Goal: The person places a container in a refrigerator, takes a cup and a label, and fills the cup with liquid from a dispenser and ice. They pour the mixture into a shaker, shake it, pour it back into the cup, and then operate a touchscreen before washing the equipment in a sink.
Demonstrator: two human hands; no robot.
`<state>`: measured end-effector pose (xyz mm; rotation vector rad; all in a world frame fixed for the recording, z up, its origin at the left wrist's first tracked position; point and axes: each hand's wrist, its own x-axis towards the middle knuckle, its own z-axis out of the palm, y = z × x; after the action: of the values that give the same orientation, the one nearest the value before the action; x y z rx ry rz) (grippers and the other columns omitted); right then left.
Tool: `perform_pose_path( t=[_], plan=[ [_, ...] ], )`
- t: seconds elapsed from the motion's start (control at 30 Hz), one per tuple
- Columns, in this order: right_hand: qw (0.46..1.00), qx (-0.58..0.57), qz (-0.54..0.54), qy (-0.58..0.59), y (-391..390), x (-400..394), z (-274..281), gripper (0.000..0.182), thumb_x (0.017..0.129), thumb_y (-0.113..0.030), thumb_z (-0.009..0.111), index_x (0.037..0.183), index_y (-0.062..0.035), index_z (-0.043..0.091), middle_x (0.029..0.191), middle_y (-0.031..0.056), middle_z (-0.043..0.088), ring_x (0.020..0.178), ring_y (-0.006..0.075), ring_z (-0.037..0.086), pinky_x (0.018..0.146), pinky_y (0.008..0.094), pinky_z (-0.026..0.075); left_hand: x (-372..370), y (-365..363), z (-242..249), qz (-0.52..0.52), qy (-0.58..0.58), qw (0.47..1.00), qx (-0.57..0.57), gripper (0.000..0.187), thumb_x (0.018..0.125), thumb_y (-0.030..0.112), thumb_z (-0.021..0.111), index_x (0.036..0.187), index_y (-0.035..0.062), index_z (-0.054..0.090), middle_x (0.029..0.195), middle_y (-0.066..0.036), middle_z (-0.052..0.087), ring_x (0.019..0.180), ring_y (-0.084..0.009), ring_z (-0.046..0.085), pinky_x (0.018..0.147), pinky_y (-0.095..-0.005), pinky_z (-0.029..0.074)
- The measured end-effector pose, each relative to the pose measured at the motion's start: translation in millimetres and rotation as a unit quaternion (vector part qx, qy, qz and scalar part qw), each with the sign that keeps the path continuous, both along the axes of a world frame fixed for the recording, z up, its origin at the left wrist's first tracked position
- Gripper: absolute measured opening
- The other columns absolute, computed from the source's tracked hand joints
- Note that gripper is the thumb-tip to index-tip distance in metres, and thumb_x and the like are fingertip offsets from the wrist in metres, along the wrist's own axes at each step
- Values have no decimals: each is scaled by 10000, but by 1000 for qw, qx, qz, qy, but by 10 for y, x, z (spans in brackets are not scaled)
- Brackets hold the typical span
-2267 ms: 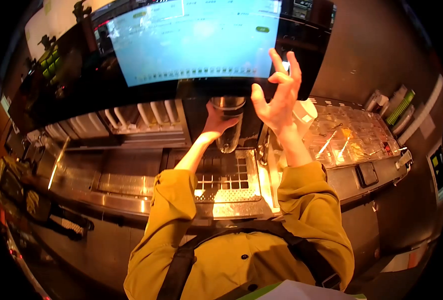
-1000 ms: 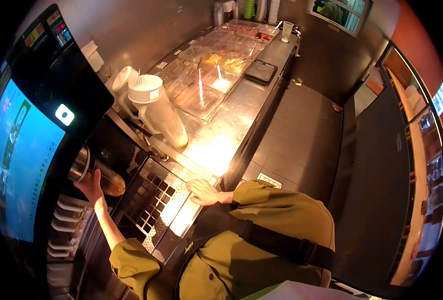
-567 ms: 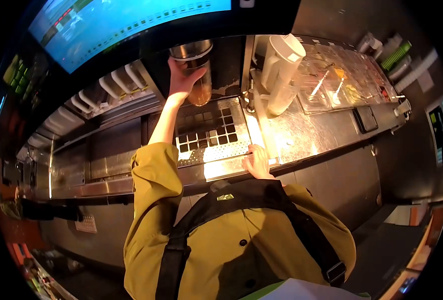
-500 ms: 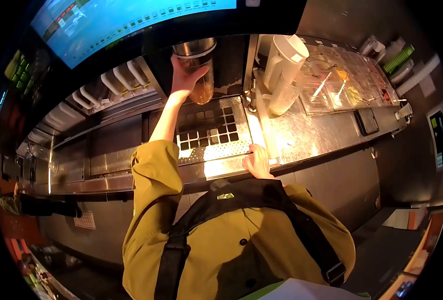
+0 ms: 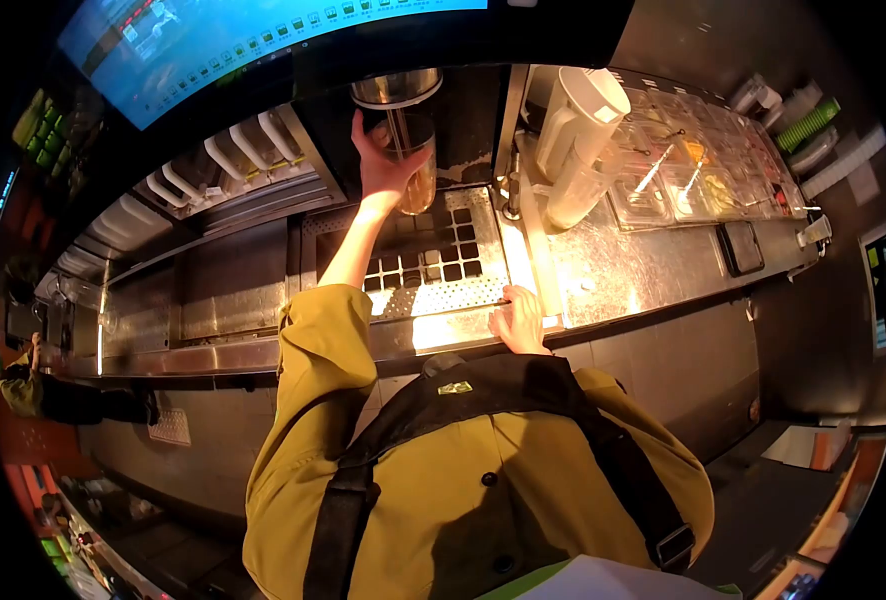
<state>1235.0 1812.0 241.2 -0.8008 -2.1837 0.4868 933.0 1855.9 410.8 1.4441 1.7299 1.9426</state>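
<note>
I look through one head-worn camera, close above the wearer's chest (image 5: 433,465), facing forward and steeply down over the counter (image 5: 628,265); its round, wide view crops the screen (image 5: 293,35) at the top.

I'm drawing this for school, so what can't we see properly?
- Clear cup: in the head view, the left hand hides part of its side.
- Screen: the head view's top edge cuts it off.
- Icon labels: too small to read in the head view.
- Far-left person: too small for details in the head view.
</note>
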Motion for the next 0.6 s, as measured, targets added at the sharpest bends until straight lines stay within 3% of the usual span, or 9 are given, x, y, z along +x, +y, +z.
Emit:
perform_pose_path(
  t=[0.17, 0.3, 0.5, 0.6],
  plan=[
    [1000, -2, -5, -3, -11, -19, 68, 336, 687, -53, 594, 1001, -8, 483, 1023, 155, 536, 987, 333, 482, 861, 397, 369, 180, -28, -293, 98, 5, 994, -47, 1054, 623, 44, 747, 1347, 115, -16, 1116, -148, 483, 987, -230, 521, 845, -341, 440],
    [1000, -3, 6, -7, 3, -19, 41, 341, 683, -69, 601, 995, -10, 477, 1036, 157, 529, 1001, 338, 473, 867, 410, 363, 287, -48, -506, 144, 2, 988, -58, 1050, 584, 108, 781, 1352, 110, 66, 1125, -144, 470, 1039, -242, 479, 901, -346, 386],
    [1000, -1, 21, -18, 33, -17, -36, 371, 678, -90, 614, 1008, -1, 470, 1047, 174, 510, 1018, 355, 455, 885, 433, 354, 383, -52, -678, 141, -50, 988, -41, 1045, 573, 140, 792, 1349, 55, 97, 1227, -178, 400, 1134, -277, 400, 958, -352, 329],
    [1000, -2, 29, -5, 25, -24, -24, 351, 673, -77, 612, 986, 0, 473, 1041, 172, 516, 1010, 356, 463, 878, 435, 355, 409, -62, -797, 143, -60, 987, -30, 1051, 563, 125, 799, 1348, 84, 102, 1207, -168, 415, 1118, -257, 416, 946, -345, 338]
  ],
)
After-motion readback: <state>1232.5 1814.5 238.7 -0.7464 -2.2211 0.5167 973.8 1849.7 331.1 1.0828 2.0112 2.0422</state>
